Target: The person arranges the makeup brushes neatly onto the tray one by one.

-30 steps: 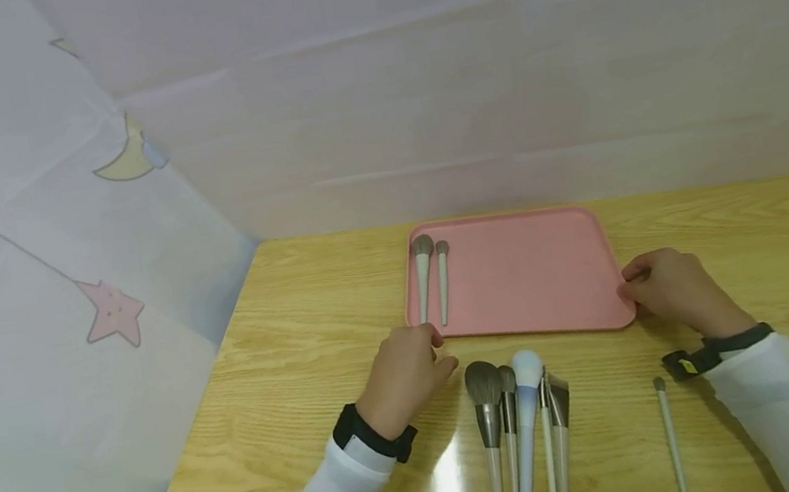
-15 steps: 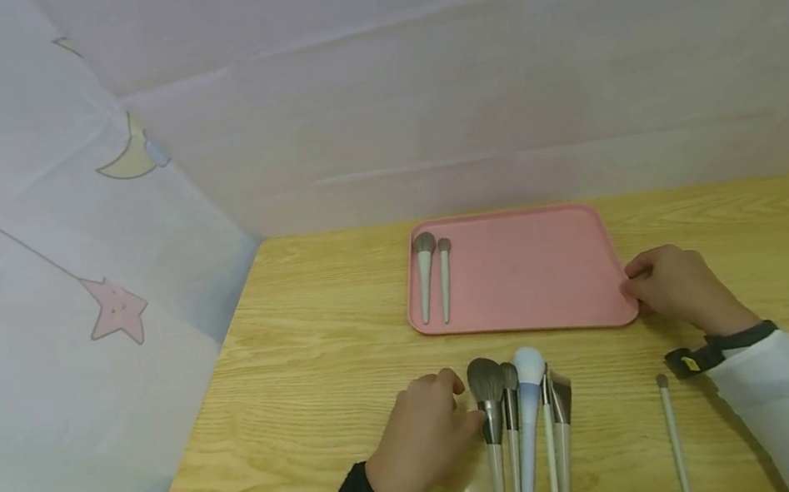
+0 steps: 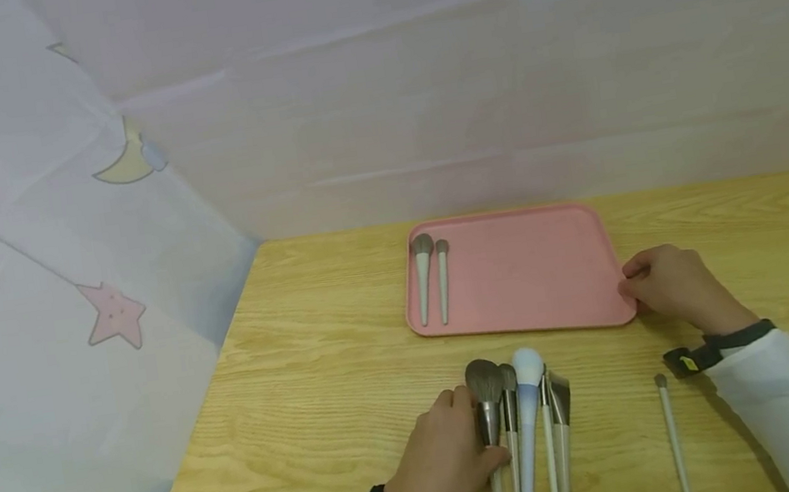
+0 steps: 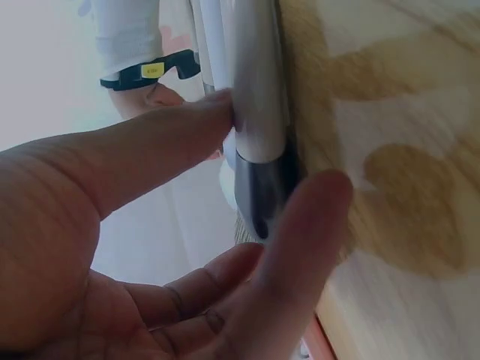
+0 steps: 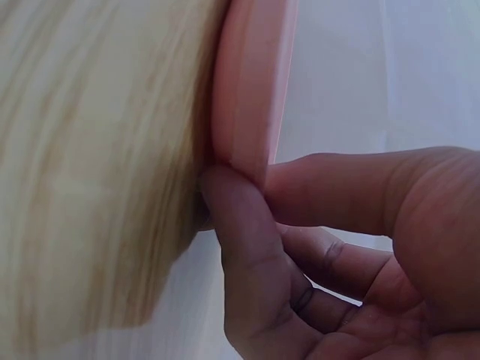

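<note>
My left hand (image 3: 438, 460) pinches a large makeup brush (image 3: 485, 381) with a dark fluffy head. In the left wrist view, thumb and index finger lie on either side of its pale handle (image 4: 259, 90) and dark ferrule. Just right of it lie a slimmer brush (image 3: 508, 380), a blue-and-white brush (image 3: 530, 399), a thin brush (image 3: 550, 447) and an angled flat brush (image 3: 560, 403). At the right rim of a pink tray (image 3: 531, 277), my right hand (image 3: 679, 288) grips the edge between thumb and index finger. Two brushes, one larger (image 3: 423, 263) and one smaller (image 3: 443, 273), lie along the tray's left side.
A single thin brush (image 3: 670, 430) lies apart, left of the right sleeve (image 3: 787, 401). Everything rests on a wooden table (image 3: 290, 361), which meets a pale cloth backdrop (image 3: 420, 108) at the back and left.
My left hand has come from near the tray's front left corner down to the large makeup brush and closed its fingers on it. The right hand stays at the tray's edge.
</note>
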A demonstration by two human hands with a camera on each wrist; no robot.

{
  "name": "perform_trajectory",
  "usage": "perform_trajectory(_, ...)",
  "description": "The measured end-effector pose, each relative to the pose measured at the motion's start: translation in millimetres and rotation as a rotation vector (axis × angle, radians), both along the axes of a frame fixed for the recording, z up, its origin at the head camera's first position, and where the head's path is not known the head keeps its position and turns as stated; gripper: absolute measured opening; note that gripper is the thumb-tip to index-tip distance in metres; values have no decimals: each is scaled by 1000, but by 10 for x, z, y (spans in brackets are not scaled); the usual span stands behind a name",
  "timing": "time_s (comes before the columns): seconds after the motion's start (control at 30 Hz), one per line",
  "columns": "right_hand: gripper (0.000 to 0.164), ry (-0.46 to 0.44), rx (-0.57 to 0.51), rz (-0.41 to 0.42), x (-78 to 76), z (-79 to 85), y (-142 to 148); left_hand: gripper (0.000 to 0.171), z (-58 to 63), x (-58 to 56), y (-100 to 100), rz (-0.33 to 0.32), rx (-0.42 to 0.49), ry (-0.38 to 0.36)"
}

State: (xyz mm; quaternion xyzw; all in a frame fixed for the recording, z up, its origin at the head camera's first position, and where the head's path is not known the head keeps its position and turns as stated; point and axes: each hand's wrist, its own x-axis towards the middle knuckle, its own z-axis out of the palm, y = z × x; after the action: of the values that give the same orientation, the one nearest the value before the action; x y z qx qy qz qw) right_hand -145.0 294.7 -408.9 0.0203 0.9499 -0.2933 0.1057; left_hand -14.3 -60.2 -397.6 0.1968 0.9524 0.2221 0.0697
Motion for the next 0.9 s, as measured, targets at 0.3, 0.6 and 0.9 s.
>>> perform_trajectory(0.3,37,-2,15,-3,-6,4,-12,37,-15,-13,-56,41,-6,-5)
perform_trajectory(0.6,38,5,11,9,10,11,-16,14,-31,-31,-109,48,-3,120)
perform_trajectory(0.9,39,2,9,9,13,8,-19,17,-25,-9,-104,25,-65,158)
